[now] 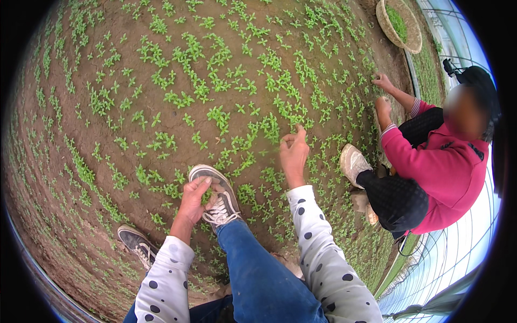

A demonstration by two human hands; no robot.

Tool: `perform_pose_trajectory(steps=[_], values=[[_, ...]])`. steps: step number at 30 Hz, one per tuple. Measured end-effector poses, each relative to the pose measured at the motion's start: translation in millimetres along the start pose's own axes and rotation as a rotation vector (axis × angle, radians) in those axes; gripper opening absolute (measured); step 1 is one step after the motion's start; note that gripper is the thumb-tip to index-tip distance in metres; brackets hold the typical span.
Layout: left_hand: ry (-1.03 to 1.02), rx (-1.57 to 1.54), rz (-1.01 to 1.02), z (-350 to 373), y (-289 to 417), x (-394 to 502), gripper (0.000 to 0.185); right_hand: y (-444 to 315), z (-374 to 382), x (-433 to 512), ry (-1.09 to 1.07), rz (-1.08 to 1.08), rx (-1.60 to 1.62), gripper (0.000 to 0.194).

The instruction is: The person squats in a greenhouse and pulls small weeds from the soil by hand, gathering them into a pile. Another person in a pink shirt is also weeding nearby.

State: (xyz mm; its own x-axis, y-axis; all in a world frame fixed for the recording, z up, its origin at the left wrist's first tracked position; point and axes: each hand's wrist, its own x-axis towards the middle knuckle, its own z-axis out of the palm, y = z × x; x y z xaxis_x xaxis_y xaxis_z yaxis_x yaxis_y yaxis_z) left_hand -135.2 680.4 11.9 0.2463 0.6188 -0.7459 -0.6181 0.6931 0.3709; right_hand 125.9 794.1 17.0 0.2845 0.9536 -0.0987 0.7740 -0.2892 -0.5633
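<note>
In the head view my left hand (194, 200) is closed around a small bunch of green seedlings (207, 196). It hovers over my dark sneaker with white laces (220, 204). Further right, my right hand (294, 155) reaches down into the seedling bed, its fingers curled among the leaves. Small leafy seedlings (270, 128) stand just ahead of its fingertips. Whether those fingers pinch a plant is hidden by the hand itself. Brown soil (181, 133) shows between the loose rows of seedlings.
A co-worker in a pink top (440, 169) squats close on the right, both hands (383, 95) low over the bed. A woven basket (412, 30) with greens stands at the far right. My other sneaker (137, 246) rests among seedlings. Greenhouse framing (464, 258) curves along the right.
</note>
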Motion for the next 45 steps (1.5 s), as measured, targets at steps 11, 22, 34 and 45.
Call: perform_pose_trajectory(steps=[11, 22, 34, 45], values=[[0.084, -0.056, -0.058, 9.5, 7.8, -6.5, 0.045, -83.9, -8.0, -73.9, -0.490, -0.321, 0.260, 0.056], [0.017, -0.010, -0.008, -0.5, 0.1, -0.9, 0.026, 5.2, -21.9, 16.3, -0.111, 0.032, -0.124, 0.067], [0.000, -0.023, -0.017, -0.8, 1.4, 0.3, 0.021, -3.2, 16.9, 9.9, -0.099, 0.008, -0.169, 0.079], [0.018, -0.015, -0.073, 0.6, 4.1, -2.0, 0.021, 1.3, 23.7, 13.1, -0.049, 0.029, -0.109, 0.070]])
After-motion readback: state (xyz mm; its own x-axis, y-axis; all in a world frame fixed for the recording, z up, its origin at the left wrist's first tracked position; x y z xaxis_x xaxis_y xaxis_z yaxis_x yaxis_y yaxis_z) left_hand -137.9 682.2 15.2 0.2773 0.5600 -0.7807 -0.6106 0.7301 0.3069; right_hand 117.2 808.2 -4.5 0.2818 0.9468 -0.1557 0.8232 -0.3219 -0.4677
